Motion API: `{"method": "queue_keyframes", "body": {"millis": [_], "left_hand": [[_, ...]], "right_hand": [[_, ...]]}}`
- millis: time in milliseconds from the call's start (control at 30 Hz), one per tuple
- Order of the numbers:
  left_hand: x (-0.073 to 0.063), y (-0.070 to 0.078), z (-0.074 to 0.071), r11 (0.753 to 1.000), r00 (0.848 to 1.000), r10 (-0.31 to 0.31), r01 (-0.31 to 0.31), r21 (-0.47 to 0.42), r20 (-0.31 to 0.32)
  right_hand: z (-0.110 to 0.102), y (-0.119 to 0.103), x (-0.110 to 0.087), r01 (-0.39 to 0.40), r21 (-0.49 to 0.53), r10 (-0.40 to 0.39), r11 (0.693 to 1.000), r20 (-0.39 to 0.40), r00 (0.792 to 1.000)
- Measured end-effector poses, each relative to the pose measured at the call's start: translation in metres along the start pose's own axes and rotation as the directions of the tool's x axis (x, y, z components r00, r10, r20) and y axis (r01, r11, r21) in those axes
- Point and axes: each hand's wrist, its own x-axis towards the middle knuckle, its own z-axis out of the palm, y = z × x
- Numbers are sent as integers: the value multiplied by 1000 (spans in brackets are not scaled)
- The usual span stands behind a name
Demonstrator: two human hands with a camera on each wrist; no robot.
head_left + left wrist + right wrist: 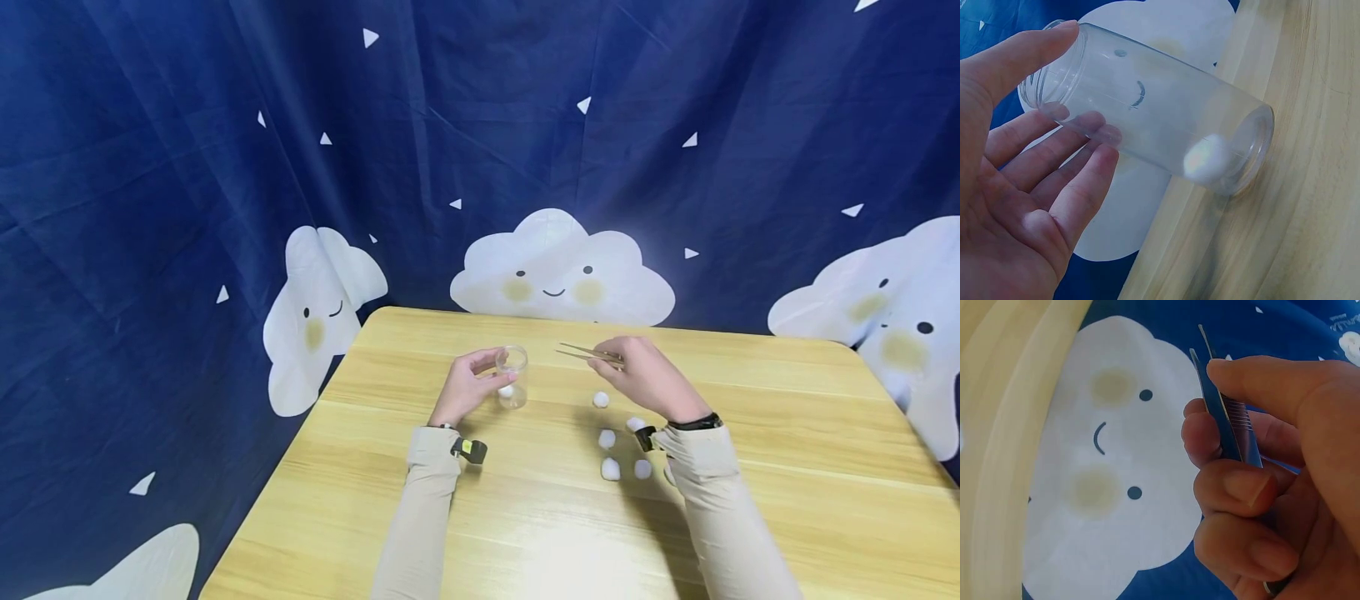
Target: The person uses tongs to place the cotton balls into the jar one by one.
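Note:
A clear open-topped jar (513, 392) stands on the table with one white cotton ball (1208, 158) at its bottom. My left hand (471, 387) holds it near the rim, thumb on one side and fingers on the other, as the left wrist view shows. My right hand (641, 375) pinches metal tweezers (583, 353) between thumb and fingers, above the table to the right of the jar. The tweezers' tips (1201, 339) are apart with nothing between them. Several white cotton balls lie below the right hand, the nearest cotton ball (601, 400) just under the tweezers.
More cotton balls, such as one cotton ball (611, 469) toward the front, lie loose on the wooden table (360, 467); the right forearm partly covers some. A dark blue curtain (495, 108) with printed clouds hangs behind the table's far edge.

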Motion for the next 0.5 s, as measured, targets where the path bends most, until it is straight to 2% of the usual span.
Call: {"method": "queue_keyframes", "body": {"millis": [500], "left_hand": [[-1,1,0,1000,1000,-1,1,19,0]], "right_hand": [[-2,18,-26,-47,12,48,999,-22,999]]}}
